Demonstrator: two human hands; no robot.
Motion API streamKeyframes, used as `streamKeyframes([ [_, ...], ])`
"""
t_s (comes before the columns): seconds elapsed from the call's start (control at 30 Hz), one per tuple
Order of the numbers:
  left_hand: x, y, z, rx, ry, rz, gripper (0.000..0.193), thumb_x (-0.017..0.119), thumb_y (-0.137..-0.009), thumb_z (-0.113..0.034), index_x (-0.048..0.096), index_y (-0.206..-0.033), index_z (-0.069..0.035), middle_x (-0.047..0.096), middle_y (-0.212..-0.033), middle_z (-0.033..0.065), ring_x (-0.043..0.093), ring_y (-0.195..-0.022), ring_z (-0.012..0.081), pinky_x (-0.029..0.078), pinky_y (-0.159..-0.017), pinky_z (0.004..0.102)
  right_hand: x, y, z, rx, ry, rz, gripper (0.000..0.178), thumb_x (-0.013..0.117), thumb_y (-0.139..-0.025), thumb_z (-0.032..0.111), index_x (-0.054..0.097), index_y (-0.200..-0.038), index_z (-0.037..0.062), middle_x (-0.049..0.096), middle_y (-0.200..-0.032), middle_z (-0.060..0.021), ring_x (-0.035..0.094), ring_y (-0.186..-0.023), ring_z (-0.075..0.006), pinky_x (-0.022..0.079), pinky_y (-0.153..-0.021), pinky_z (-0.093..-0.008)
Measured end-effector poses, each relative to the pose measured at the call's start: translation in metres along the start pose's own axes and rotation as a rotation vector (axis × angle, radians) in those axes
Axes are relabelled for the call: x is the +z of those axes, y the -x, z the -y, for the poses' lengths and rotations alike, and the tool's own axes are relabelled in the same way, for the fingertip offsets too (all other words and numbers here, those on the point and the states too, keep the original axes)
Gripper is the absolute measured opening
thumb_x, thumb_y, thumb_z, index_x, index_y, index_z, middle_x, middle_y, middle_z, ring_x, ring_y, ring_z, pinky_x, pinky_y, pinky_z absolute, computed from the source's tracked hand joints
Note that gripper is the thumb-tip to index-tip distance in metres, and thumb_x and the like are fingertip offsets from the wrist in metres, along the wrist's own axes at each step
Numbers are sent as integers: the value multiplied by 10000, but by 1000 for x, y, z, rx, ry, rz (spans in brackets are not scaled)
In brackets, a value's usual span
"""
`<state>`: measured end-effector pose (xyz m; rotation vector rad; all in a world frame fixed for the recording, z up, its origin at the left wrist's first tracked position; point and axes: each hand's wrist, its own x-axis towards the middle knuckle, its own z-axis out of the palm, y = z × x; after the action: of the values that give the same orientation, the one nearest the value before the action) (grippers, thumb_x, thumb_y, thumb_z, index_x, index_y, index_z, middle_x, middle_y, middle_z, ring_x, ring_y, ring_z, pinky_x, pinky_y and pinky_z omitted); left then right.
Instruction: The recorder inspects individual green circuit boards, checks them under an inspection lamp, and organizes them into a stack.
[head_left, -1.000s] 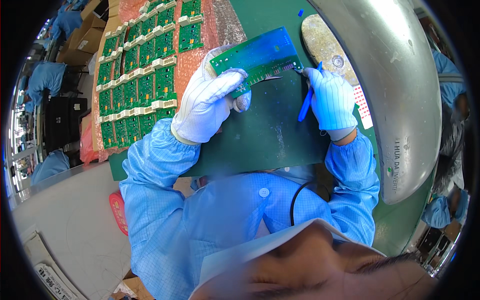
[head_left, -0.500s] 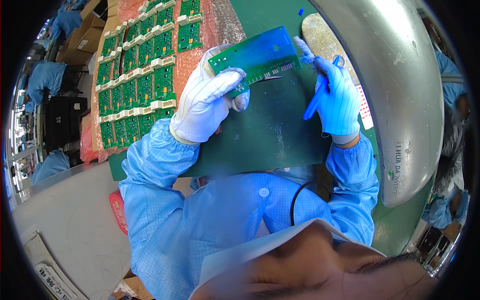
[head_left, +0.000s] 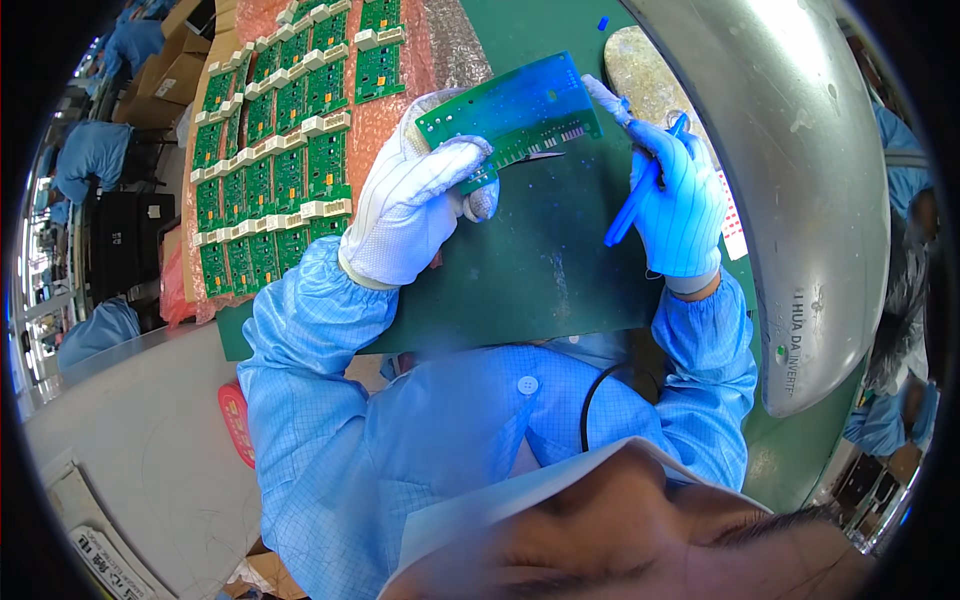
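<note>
My left hand (head_left: 415, 205), in a white striped glove, grips a green circuit board (head_left: 515, 105) by its left end, the thumb over the near edge. Blue light falls on the board's right part, where rows of solder pads run along the near edge. On the right, my gloved right hand (head_left: 680, 205) is closed around a slim blue pen-like tool (head_left: 632, 212) that slants down to the left. Its index finger reaches to the board's right edge; I cannot tell whether it touches. A thin pointed sliver (head_left: 542, 156) shows just past the board's near edge.
Several circuit boards with white connectors (head_left: 275, 160) lie in rows on pink bubble wrap (head_left: 432, 50) at the left. A big silver lamp-like housing (head_left: 830, 230) arches over the right side of the green table (head_left: 500, 290). A small blue piece (head_left: 603, 22) lies at the far side.
My right index finger has shifted slightly up and left along the board's right edge, and the right hand has turned a little with the tool. My left hand and the board stay nearly still.
</note>
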<state>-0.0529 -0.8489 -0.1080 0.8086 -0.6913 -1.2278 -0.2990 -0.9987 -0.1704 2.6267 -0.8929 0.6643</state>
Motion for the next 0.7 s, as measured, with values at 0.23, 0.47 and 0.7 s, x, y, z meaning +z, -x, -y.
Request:
streamKeyframes([
  [0.23, 0, -1, -1, -40, -67, -38, 404, 583, -945, -136, 456, -1300, 9, 635, -1051, 139, 599, -699, 202, 491, -650, 315, -27, -26, 13, 130, -356, -51, 283, 712, -834, 61, 656, -1110, 88, 677, -926, -144, 651, -849, -332, 520, -727, -418],
  [0.47, -1, 2, -12, 120, 20, -93, 381, 571, -948, -125, 464, -1287, 10, 633, -1060, 136, 600, -721, 206, 491, -662, 330, -44, -44, 29, 107, -545, -41, 325, 742, -828, 161, 652, -1137, 113, 662, -890, -125, 648, -812, -340, 510, -678, -433],
  [0.7, 2, 7, -25, 202, 85, -157, 340, 620, -923, -58, 530, -1245, 0, 652, -1089, 146, 640, -828, 230, 523, -713, 358, -26, -76, 82, -373, -326, 289, 92, 605, -855, 188, 601, -892, 104, 626, -812, -115, 653, -757, -306, 514, -609, -442],
])
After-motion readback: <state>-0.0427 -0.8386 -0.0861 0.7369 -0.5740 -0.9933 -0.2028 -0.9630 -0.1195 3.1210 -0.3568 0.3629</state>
